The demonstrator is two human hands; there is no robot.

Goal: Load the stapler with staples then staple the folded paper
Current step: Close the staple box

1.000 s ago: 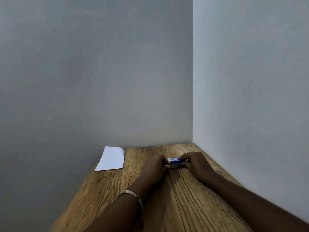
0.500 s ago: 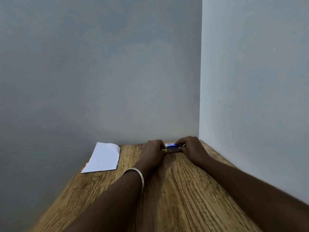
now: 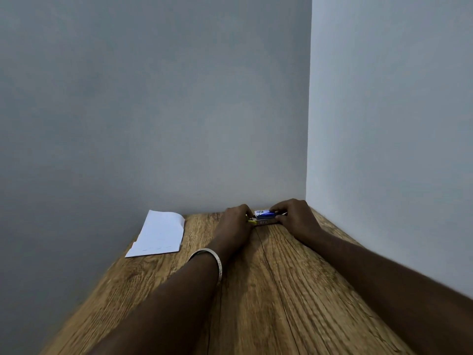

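Note:
A small stapler [image 3: 263,222] with a yellow tip lies on the wooden table [image 3: 281,290] near the far corner. On top of it sits a small blue and white staple box [image 3: 264,214]. My left hand [image 3: 234,225] grips the stapler's left end, fingers curled over it. My right hand [image 3: 294,216] holds the right end, fingertips touching the box and the stapler. A folded white paper [image 3: 160,233] lies flat at the table's far left edge, well apart from both hands. Most of the stapler is hidden by my fingers.
Grey walls close the table in at the back [image 3: 179,124] and on the right [image 3: 384,149]. The table's left edge runs diagonally past the paper. A metal bangle [image 3: 213,257] circles my left wrist.
The view has tilted, so the hands and stapler sit nearer the back wall in the picture. Both hands stay closed on the stapler and box; the paper has not moved.

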